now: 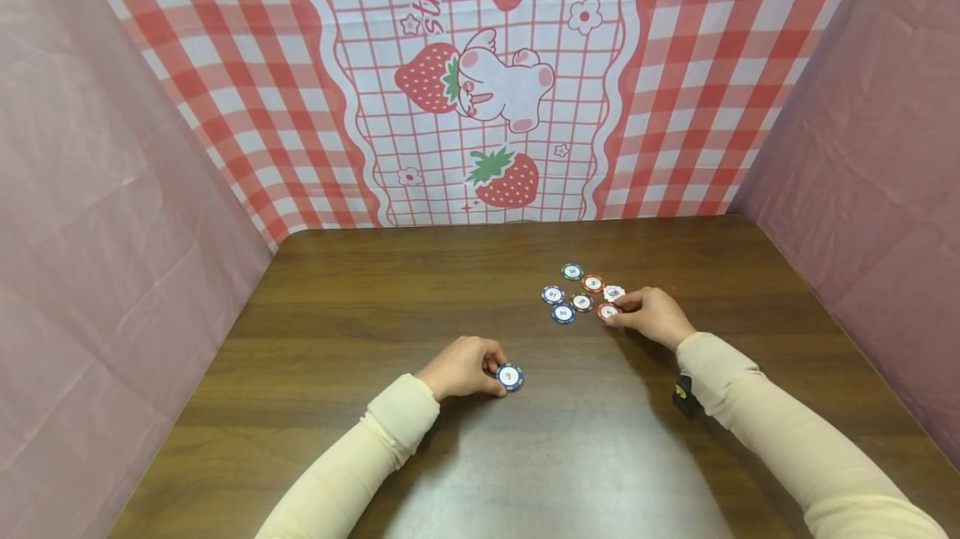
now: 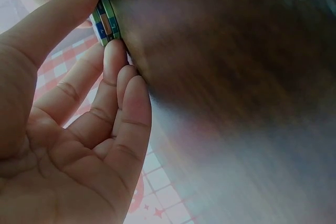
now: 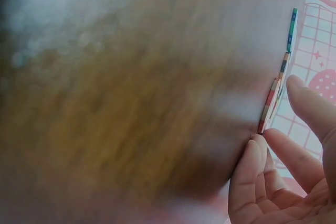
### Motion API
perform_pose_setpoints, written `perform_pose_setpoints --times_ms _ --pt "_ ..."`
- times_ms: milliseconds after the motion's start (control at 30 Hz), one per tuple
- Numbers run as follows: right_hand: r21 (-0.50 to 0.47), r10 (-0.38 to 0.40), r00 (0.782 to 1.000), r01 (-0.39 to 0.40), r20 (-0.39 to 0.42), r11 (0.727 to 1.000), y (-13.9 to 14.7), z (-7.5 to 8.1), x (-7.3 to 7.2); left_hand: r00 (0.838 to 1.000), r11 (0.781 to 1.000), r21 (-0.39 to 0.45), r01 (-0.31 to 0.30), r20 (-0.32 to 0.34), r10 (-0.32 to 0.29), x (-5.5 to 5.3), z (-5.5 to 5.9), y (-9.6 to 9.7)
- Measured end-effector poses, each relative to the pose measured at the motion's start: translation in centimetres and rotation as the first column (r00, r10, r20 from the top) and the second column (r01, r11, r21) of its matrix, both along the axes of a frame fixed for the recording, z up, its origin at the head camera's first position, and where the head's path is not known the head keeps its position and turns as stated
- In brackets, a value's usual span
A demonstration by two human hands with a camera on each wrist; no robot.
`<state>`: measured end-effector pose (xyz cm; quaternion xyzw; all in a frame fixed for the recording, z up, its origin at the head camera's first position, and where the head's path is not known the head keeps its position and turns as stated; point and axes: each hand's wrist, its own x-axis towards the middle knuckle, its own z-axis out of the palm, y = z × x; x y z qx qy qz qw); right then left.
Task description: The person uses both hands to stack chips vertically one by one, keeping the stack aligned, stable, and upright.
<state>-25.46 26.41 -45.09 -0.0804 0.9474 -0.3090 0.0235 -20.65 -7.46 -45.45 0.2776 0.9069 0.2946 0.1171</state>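
My left hand (image 1: 467,368) pinches a short stack of poker chips at its edges, low over the table's middle; the top chip is a blue poker chip (image 1: 509,376). In the left wrist view the stacked chips (image 2: 107,22) show edge-on between thumb and fingertips. To the right, my right hand (image 1: 658,318) has its thumb and index finger at the rim of a red poker chip (image 1: 607,311) lying on the table. The right wrist view shows this red chip edge-on beside the fingertips. A white poker chip (image 1: 614,294) lies just behind it.
Left of and behind the right hand lie a brown chip (image 1: 582,302), another red chip (image 1: 593,282), a green chip (image 1: 572,271) and two blue chips, one nearer (image 1: 563,313). The wooden table (image 1: 337,289) meets a strawberry-print cloth (image 1: 495,106); pink curtains (image 1: 862,172) flank it.
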Motion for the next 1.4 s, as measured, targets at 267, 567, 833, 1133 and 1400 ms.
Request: perform_pose_setpoints --times_ms 267,567,833,1133,1400 --pt "0.000 -0.005 1.000 0.005 -0.013 1.000 -0.1 0.1 0.0 1.000 1.000 0.000 -0.002 -0.002 0.002 0.1 0.1 0.0" --pt "0.022 0.010 1.000 -0.009 -0.010 1.000 -0.2 -0.1 -0.5 1.000 1.000 -0.001 -0.006 -0.001 0.006 0.0 0.1 0.0" --pt "0.072 0.005 1.000 -0.004 -0.007 0.997 -0.3 -0.1 -0.8 1.000 1.000 0.004 -0.004 -0.001 0.004 0.1 0.1 0.0" --pt "0.119 0.015 1.000 -0.013 -0.021 0.993 -0.6 -0.2 -1.0 1.000 1.000 0.003 -0.004 0.000 0.004 0.1 0.1 0.0" --pt "0.133 0.040 0.999 -0.037 -0.022 0.990 -0.9 0.1 -0.8 1.000 1.000 0.001 -0.004 -0.002 0.004 0.1 0.1 0.1"
